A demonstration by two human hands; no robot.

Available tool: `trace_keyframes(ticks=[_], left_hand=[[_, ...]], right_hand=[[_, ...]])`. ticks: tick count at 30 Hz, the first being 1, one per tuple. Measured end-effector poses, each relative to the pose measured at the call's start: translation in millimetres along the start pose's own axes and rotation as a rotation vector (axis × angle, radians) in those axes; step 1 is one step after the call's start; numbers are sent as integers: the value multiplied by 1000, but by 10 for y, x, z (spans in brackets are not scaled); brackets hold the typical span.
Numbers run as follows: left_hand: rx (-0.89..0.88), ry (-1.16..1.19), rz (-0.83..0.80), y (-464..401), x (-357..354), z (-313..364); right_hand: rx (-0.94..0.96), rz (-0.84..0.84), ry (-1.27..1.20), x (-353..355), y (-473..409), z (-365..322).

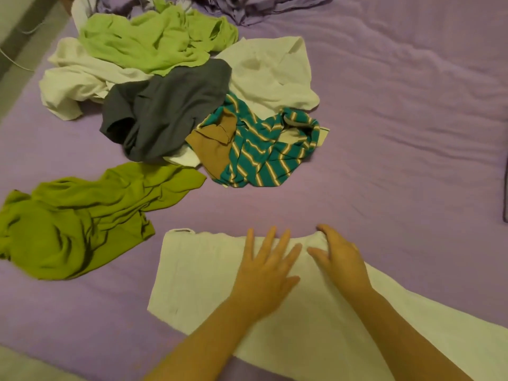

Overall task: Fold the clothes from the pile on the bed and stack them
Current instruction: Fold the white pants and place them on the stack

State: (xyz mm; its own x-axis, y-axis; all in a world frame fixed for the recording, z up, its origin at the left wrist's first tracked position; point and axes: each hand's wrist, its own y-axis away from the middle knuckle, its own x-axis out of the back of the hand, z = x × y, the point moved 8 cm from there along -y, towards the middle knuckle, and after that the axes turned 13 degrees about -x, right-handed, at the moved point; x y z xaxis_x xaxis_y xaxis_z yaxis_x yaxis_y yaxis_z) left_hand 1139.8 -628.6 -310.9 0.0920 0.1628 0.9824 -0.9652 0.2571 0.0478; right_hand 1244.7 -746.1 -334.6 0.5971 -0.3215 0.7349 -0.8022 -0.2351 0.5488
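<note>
Close to the person, a white cloth [198, 273] lies spread flat on the purple bed [398, 138]; the left hand [265, 273] presses on it with straight, spread fingers, and the right hand [339, 259] rests at its far edge, fingers curled over that edge. It looks soft, thin and light, so hold it by corners or edges. Farther away, the pile [170, 86] waits unfolded.

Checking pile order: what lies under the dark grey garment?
Under the dark grey garment, a white cloth peeks out at its near edge, and cream fabric runs beneath its left side. Anything else is covered.
</note>
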Motion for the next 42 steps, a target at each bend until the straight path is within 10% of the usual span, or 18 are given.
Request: trace_keyframes(ticks=[7, 19, 27, 42], left_hand=[[-49, 41, -102, 210, -618, 83], [22, 93, -244, 86, -574, 245], [-195, 78, -382, -466, -410, 1916], [-488, 320, -597, -1018, -804, 4784]], right_hand=[[-141, 41, 288, 20, -204, 440], [212, 246, 505, 203, 275, 618], [-23, -21, 630, 544, 976, 1950], [-233, 32, 670, 1754, 1284, 4407]])
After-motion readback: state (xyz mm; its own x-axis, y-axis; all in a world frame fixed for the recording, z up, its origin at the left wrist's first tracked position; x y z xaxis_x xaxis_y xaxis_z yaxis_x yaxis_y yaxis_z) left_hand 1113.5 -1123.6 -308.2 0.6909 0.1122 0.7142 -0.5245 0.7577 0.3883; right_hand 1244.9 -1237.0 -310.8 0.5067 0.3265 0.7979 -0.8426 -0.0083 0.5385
